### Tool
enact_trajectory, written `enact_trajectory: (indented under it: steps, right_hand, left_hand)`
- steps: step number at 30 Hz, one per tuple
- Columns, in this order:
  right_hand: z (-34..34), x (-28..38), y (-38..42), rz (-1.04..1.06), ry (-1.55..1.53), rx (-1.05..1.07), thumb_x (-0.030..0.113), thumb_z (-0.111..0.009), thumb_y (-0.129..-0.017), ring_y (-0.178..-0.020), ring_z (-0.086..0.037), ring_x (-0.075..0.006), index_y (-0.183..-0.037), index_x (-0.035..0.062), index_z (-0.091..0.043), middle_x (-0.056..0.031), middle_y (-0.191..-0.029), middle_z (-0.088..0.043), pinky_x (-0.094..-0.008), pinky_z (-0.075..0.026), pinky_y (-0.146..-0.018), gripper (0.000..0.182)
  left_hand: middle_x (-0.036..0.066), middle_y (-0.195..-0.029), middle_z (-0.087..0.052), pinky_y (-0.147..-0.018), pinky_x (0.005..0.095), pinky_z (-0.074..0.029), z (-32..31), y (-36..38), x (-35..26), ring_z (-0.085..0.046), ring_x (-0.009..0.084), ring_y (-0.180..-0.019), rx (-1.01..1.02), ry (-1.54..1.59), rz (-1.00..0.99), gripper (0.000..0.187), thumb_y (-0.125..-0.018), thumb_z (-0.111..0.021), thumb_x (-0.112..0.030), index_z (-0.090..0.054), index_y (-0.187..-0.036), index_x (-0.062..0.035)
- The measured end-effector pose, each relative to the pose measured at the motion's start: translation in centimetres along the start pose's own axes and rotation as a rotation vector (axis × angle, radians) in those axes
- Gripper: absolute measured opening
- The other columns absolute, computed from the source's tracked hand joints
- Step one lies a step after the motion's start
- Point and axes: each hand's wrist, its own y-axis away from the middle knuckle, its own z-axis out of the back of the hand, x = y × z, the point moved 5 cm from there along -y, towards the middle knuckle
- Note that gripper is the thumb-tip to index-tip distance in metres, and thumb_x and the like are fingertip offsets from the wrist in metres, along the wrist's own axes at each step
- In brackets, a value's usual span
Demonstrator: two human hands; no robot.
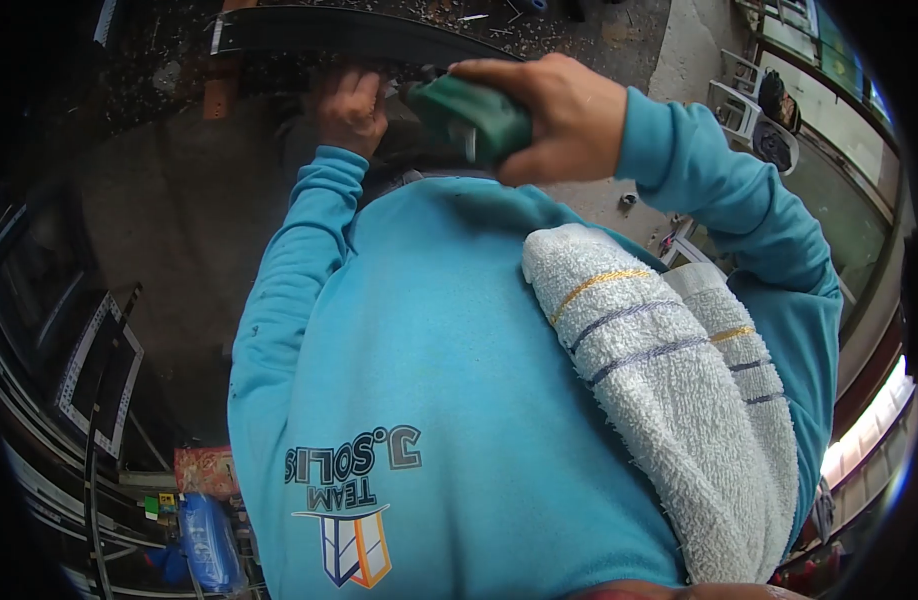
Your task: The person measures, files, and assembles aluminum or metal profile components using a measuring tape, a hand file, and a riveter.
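Upper middle of the frame: right hand (559,115) wrapped around the green body of a power tool (474,120) — fingers closed tight over its top, thumb underneath. The tool's front end points toward the left hand and is mostly hidden; I cannot tell what head it carries.

Left hand (351,108) sits just left of the tool, fingers curled down onto something dark at the edge of a long dark curved metal piece (359,35) that runs across the top of the frame. Whether the left fingers grip it or only press on it cannot be told from here.

Both arms are in turquoise sleeves; the sweatshirt (429,380) fills the centre of the view, printed lettering and a shield emblem at lower centre. A white towel (669,370) with gold and dark stripes lies draped over the right shoulder, centre right.

Surroundings — dark floor (169,210) with metal shavings scattered near the top left. A perforated metal frame (99,370) stands at the left edge. A blue bag (207,545) and an orange packet (207,470) lie at lower left. White plastic chairs (744,105) stand at upper right on pale concrete.
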Motion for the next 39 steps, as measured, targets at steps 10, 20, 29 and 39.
enact_trajectory:
  steps: [10, 20, 29, 39]
  right_hand:
    - [7.7, 3.6, 3.7, 0.292, -0.284, -0.097, 0.009, -0.067, -0.065, -0.105, -0.064, -0.0289, -0.141, -0.0034, -0.041, -0.0207, -0.119, -0.062, -0.0396, -0.051, -0.092, 0.081]
    - [7.5, 6.9, -4.1, 0.266, -0.071, -0.183, 0.015, -0.07, -0.066, -0.093, -0.069, -0.0313, -0.139, -0.0031, -0.044, -0.0232, -0.11, -0.065, -0.0392, -0.055, -0.088, 0.08]
    - [7.5, 7.5, -7.1, 0.199, -0.124, -0.219, 0.015, -0.07, -0.06, -0.086, -0.07, -0.034, -0.136, -0.0029, -0.045, -0.0256, -0.105, -0.066, -0.0412, -0.057, -0.087, 0.082]
    - [7.9, 7.6, -7.7, 0.177, -0.178, -0.2, 0.03, -0.073, -0.065, -0.085, -0.07, -0.0383, -0.131, -0.012, -0.046, -0.0307, -0.099, -0.066, -0.0393, -0.06, -0.078, 0.083]
  left_hand:
    - [0.005, -0.089, -0.067, -0.074, 0.0277, -0.051, 7.2, 0.8, 3.9, -0.063, 0.0156, -0.078, -0.277, 0.552, 0.579, 0.009, -0.085, -0.07, -0.009, -0.067, -0.09, -0.0026]
    - [0.005, -0.079, -0.069, -0.064, 0.03, -0.052, 14.3, -8.1, 12.5, -0.065, 0.0164, -0.068, -0.455, 0.011, 0.404, 0.008, -0.08, -0.074, -0.013, -0.071, -0.084, -0.0065]
    - [0.004, -0.078, -0.071, -0.067, 0.0276, -0.052, 12.7, -8.6, 11.5, -0.066, 0.0113, -0.07, -0.15, 0.289, 0.651, 0.015, -0.084, -0.072, -0.018, -0.07, -0.087, -0.0038]
    - [0.01, -0.084, -0.07, -0.074, 0.0365, -0.054, 12.4, -10.1, 11.5, -0.068, 0.0244, -0.078, 0.166, 0.273, 0.628, 0.019, -0.077, -0.071, -0.014, -0.065, -0.091, -0.0024]
